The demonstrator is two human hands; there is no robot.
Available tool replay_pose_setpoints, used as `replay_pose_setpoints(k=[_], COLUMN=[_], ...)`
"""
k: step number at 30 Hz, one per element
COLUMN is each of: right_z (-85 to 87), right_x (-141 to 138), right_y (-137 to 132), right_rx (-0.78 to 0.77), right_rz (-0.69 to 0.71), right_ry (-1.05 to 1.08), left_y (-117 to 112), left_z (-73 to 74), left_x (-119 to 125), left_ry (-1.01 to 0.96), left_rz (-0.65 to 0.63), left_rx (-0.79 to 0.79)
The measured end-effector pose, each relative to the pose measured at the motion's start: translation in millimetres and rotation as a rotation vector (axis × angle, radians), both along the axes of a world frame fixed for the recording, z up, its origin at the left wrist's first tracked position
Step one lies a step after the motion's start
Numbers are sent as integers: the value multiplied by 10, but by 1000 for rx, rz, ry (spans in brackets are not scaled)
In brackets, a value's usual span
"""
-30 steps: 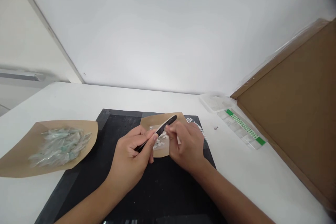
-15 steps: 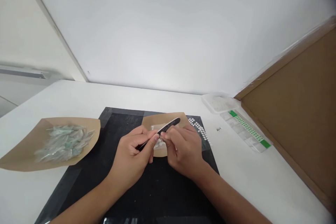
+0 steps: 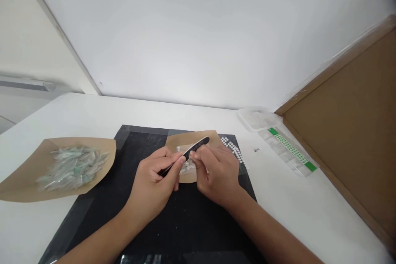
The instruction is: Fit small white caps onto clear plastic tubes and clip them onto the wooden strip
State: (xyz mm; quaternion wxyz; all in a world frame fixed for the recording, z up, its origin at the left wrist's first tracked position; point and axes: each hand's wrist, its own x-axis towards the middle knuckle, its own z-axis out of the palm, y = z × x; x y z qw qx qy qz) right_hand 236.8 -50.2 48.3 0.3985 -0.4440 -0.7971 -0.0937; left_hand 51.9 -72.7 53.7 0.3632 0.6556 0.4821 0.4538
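My left hand point(image 3: 154, 183) is closed on black tweezers point(image 3: 192, 151), whose free end points up and to the right. My right hand point(image 3: 216, 173) sits right beside it, fingers pinched together at the tweezers' shaft; what they hold is too small to name. Both hands hover over a small brown paper tray point(image 3: 189, 142) with several tiny white pieces, lying on a black mat point(image 3: 185, 222).
A larger brown paper tray point(image 3: 24, 181) with clear and green pieces lies at the left. A sheet of white dots point(image 3: 232, 150) is on the mat's right edge. At the right are a clear plastic lid point(image 3: 256, 119), a green-edged strip point(image 3: 289, 150) and a cardboard box point(image 3: 349, 132).
My right hand's fingers have drawn in closer to the tweezers and my left hand. The view has shifted slightly.
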Motion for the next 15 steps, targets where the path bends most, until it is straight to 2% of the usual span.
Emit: replay_pose_setpoints(k=[3, 7, 10, 15], right_z=[7, 13, 20, 18], right_x=[5, 24, 16, -36], right_y=[3, 0, -21, -54], right_rx=[45, -4, 33, -1], right_rz=[-31, 8, -34, 33], right_ry=[36, 11, 24, -3], left_y=[-5, -17, -17, 3], left_z=[8, 14, 16, 9], left_x=[0, 1, -5, -28], left_ry=[0, -3, -16, -41], left_rz=[5, 2, 3, 5], left_rx=[-1, 3, 13, 28])
